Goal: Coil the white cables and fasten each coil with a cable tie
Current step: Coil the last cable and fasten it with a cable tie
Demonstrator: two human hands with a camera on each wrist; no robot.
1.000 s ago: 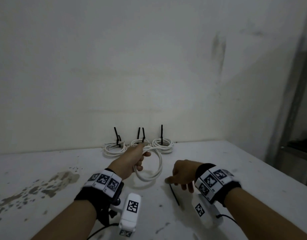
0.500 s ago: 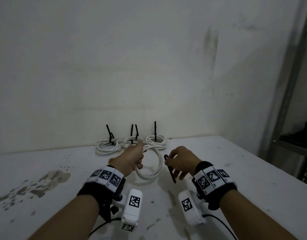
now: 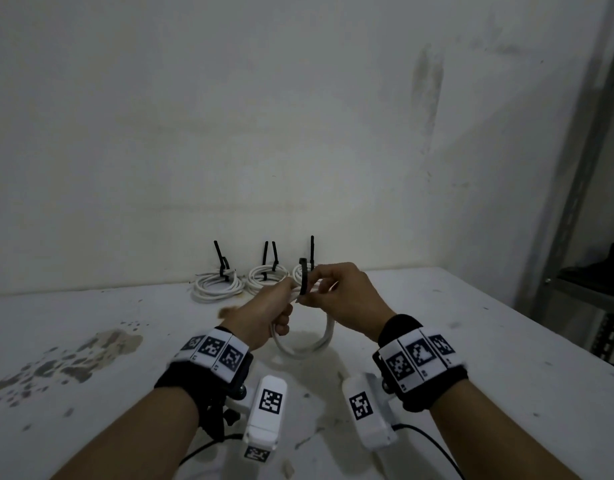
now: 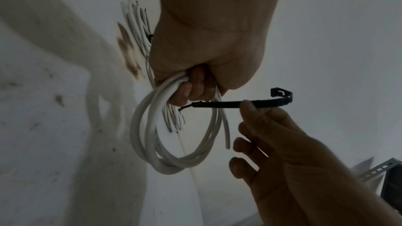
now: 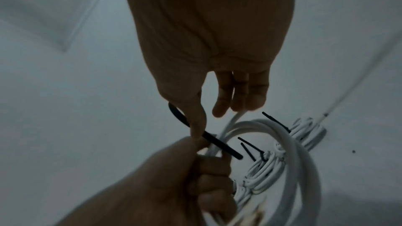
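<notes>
My left hand (image 3: 267, 311) grips a coil of white cable (image 3: 319, 344) near its top, above the table; the loop hangs below the fist (image 4: 195, 82). The same white coil (image 4: 152, 135) shows one loose end in the left wrist view. My right hand (image 3: 343, 292) pinches a black cable tie (image 3: 302, 280) between thumb and forefinger, right beside the left fist. The tie (image 4: 228, 104) points its thin tip at the coil under my left fingers, its head curved back. In the right wrist view the tie (image 5: 219, 145) crosses the coil (image 5: 289, 143).
Three tied white coils (image 3: 217, 289) (image 3: 264, 277) (image 3: 300, 273) with upright black tie tails lie along the back wall. The white table (image 3: 471, 341) has dark stains (image 3: 73, 358) at the left. A metal shelf rack (image 3: 589, 271) stands at the right.
My right hand lifted the black tie off the table and brought it up and left to the coil. My left hand raised the coil slightly.
</notes>
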